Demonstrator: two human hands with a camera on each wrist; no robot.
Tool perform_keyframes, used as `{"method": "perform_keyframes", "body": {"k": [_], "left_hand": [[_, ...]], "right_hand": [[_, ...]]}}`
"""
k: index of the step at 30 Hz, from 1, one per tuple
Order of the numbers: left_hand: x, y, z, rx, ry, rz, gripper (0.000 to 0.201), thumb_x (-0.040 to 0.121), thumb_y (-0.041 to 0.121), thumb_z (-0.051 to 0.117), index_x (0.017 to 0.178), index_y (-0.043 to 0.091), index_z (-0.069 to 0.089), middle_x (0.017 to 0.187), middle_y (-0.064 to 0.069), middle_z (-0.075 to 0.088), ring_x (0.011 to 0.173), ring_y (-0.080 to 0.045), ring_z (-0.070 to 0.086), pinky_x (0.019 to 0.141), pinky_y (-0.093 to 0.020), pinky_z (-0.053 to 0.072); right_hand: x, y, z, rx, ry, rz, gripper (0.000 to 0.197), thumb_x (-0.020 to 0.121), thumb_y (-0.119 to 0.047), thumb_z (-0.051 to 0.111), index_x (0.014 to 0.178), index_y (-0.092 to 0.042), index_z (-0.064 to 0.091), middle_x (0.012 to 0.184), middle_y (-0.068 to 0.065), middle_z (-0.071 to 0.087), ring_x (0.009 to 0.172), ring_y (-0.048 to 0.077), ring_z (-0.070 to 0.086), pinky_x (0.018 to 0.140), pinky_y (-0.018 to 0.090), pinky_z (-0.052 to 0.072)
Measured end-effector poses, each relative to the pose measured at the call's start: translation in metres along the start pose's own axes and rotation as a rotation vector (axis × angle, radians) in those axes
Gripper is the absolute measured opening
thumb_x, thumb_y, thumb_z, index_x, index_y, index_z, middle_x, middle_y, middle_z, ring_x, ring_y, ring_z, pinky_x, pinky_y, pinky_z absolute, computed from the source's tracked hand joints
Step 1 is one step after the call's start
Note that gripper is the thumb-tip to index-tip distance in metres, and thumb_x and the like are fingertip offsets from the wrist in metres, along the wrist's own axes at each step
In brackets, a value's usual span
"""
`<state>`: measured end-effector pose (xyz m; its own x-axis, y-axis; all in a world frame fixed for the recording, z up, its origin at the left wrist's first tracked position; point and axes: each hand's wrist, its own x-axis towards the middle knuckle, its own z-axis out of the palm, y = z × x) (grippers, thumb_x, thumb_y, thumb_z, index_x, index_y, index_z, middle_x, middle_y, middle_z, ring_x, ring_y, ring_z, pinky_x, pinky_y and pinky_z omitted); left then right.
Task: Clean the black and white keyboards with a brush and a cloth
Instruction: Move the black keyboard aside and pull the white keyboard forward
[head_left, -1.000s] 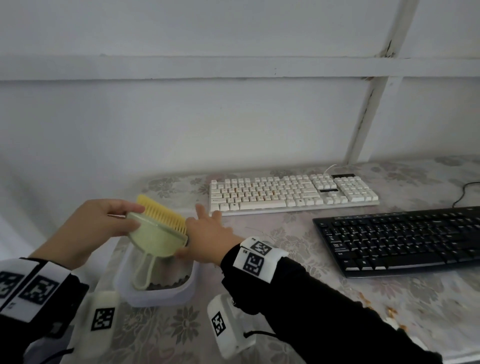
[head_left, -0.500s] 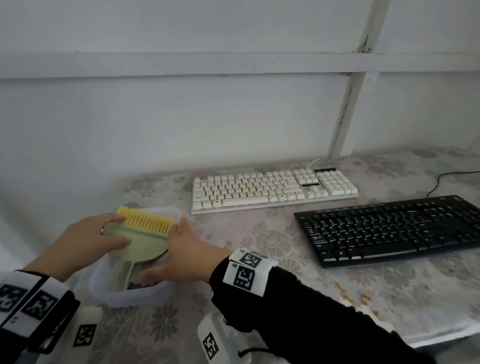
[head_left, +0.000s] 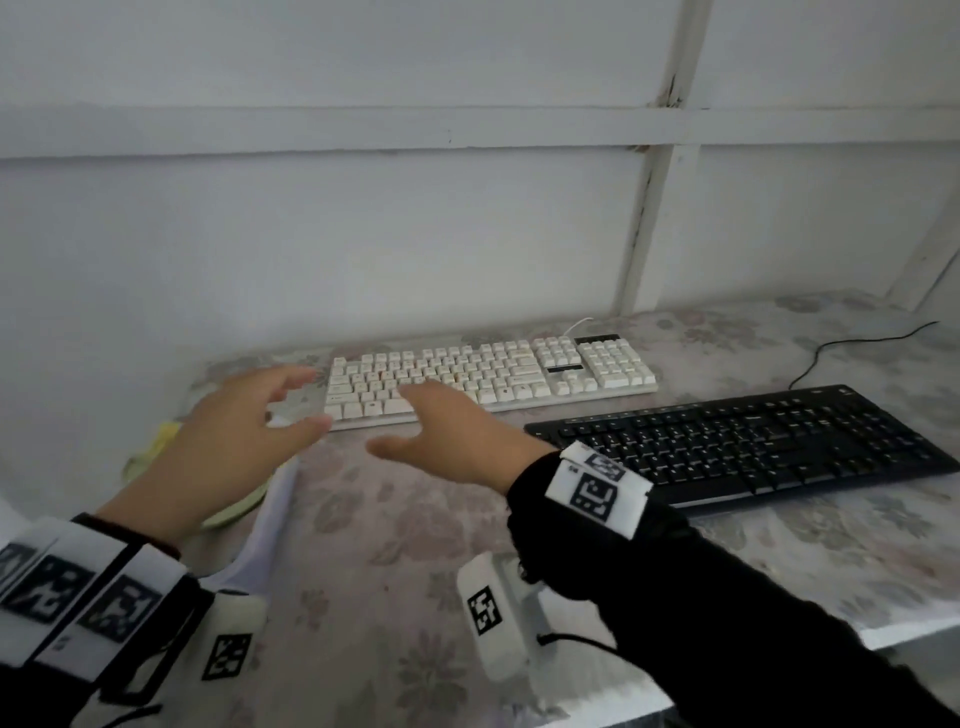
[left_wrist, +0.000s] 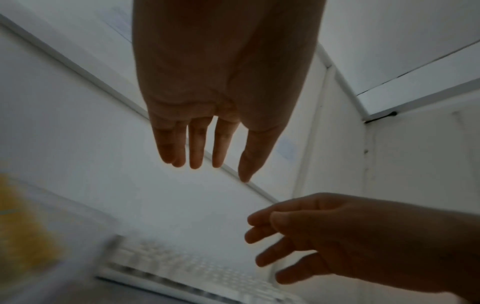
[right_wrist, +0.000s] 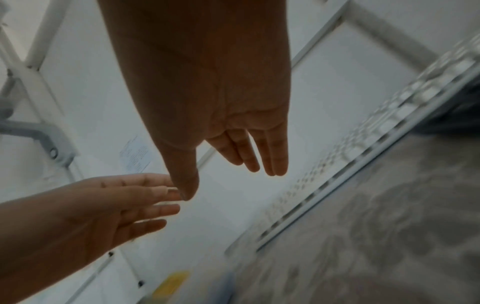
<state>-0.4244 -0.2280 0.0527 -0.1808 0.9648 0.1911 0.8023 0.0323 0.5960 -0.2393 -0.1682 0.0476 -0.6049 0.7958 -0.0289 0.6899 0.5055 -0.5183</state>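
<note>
Floral tablecloth (head_left: 395, 540) covers table against white panelled wall. White keyboard (head_left: 488, 376) lies at rear, parallel to wall; black keyboard (head_left: 748, 441) just in front and to right, apart from it. Left hand (head_left: 228, 441) above table near white keyboard's left end, fingers spread, holding nothing. Right hand (head_left: 457, 436) over white keyboard's front edge, fingers extended, empty. Green-yellow brush (head_left: 156, 447) partly hidden under left hand, in clear container (head_left: 275, 504).

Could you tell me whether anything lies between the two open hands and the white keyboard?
Nothing visible does: left hand and right hand hover empty at the white keyboard's near left end.
</note>
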Motion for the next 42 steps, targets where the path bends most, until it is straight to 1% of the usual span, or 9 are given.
{"method": "perform_keyframes", "body": {"k": [5, 12, 18, 23, 26, 29, 33, 36, 42], "left_hand": [[0.013, 0.057, 0.053, -0.152, -0.09, 0.026, 0.042, 0.085, 0.025, 0.069, 0.123, 0.028, 0.054, 0.116, 0.004, 0.059, 0.111, -0.015, 0.056, 0.1, -0.04, 0.045], [0.009, 0.122, 0.131, -0.188, -0.24, -0.048, 0.054, 0.088, 0.03, 0.065, 0.137, 0.023, 0.043, 0.124, 0.005, 0.053, 0.115, -0.011, 0.05, 0.094, -0.029, 0.042], [0.001, 0.149, 0.176, -0.19, -0.318, -0.161, 0.069, 0.087, 0.034, 0.066, 0.145, 0.024, 0.031, 0.144, 0.003, 0.041, 0.131, -0.016, 0.041, 0.104, -0.031, 0.035], [-0.006, 0.159, 0.194, -0.182, -0.281, -0.243, 0.075, 0.084, 0.028, 0.071, 0.146, 0.02, 0.03, 0.149, 0.004, 0.036, 0.128, -0.015, 0.04, 0.099, -0.028, 0.034], [-0.009, 0.158, 0.2, -0.207, -0.269, -0.316, 0.08, 0.081, 0.025, 0.075, 0.146, 0.018, 0.03, 0.139, 0.006, 0.043, 0.123, -0.016, 0.044, 0.093, -0.027, 0.035], [-0.008, 0.153, 0.204, -0.26, -0.264, -0.36, 0.069, 0.074, 0.015, 0.08, 0.131, 0.02, 0.042, 0.11, 0.011, 0.055, 0.1, -0.009, 0.054, 0.082, -0.023, 0.042], [-0.003, 0.145, 0.203, -0.253, -0.319, -0.399, 0.098, 0.062, 0.018, 0.089, 0.142, 0.02, 0.033, 0.125, 0.005, 0.052, 0.113, -0.017, 0.053, 0.094, -0.032, 0.045], [0.0, 0.14, 0.202, -0.231, -0.354, -0.416, 0.113, 0.057, 0.016, 0.092, 0.148, 0.02, 0.025, 0.133, 0.002, 0.049, 0.121, -0.02, 0.049, 0.102, -0.037, 0.042], [-0.002, 0.139, 0.206, -0.184, -0.347, -0.386, 0.103, 0.058, 0.013, 0.09, 0.144, 0.018, 0.033, 0.124, 0.005, 0.053, 0.114, -0.016, 0.049, 0.092, -0.029, 0.042]], "right_hand": [[-0.038, 0.073, -0.052, 0.062, 0.11, 0.14, 0.071, 0.091, -0.045, 0.057, 0.146, -0.01, 0.031, 0.152, 0.006, 0.032, 0.137, 0.02, 0.034, 0.109, 0.03, 0.028], [-0.109, 0.193, -0.105, 0.077, 0.215, 0.342, 0.064, 0.09, -0.042, 0.059, 0.143, -0.013, 0.038, 0.146, 0.002, 0.041, 0.126, 0.012, 0.042, 0.099, 0.021, 0.032], [-0.169, 0.278, -0.133, 0.098, 0.19, 0.488, 0.074, 0.089, -0.047, 0.058, 0.148, -0.016, 0.027, 0.153, 0.0, 0.03, 0.138, 0.016, 0.03, 0.11, 0.028, 0.028], [-0.192, 0.321, -0.148, 0.147, 0.269, 0.527, 0.052, 0.088, -0.039, 0.062, 0.133, -0.021, 0.042, 0.132, -0.003, 0.045, 0.115, 0.013, 0.045, 0.092, 0.023, 0.036], [-0.199, 0.346, -0.153, 0.17, 0.296, 0.569, 0.088, 0.078, -0.052, 0.068, 0.147, -0.015, 0.029, 0.15, 0.004, 0.033, 0.133, 0.022, 0.038, 0.108, 0.036, 0.035], [-0.205, 0.379, -0.153, 0.219, 0.303, 0.606, 0.109, 0.051, -0.078, 0.07, 0.139, -0.021, 0.04, 0.138, 0.0, 0.047, 0.121, 0.02, 0.05, 0.101, 0.043, 0.045], [-0.217, 0.376, -0.156, 0.293, 0.268, 0.55, 0.032, 0.078, -0.023, 0.077, 0.098, -0.032, 0.055, 0.103, -0.007, 0.061, 0.094, 0.01, 0.06, 0.075, 0.025, 0.048], [-0.221, 0.374, -0.16, 0.358, 0.24, 0.522, 0.036, 0.076, -0.012, 0.078, 0.088, -0.033, 0.05, 0.096, -0.009, 0.059, 0.085, 0.002, 0.056, 0.062, 0.017, 0.04], [-0.222, 0.382, -0.16, 0.369, 0.211, 0.551, 0.048, 0.068, -0.007, 0.083, 0.097, -0.028, 0.052, 0.097, -0.011, 0.059, 0.086, 0.0, 0.054, 0.063, 0.016, 0.038]]}}
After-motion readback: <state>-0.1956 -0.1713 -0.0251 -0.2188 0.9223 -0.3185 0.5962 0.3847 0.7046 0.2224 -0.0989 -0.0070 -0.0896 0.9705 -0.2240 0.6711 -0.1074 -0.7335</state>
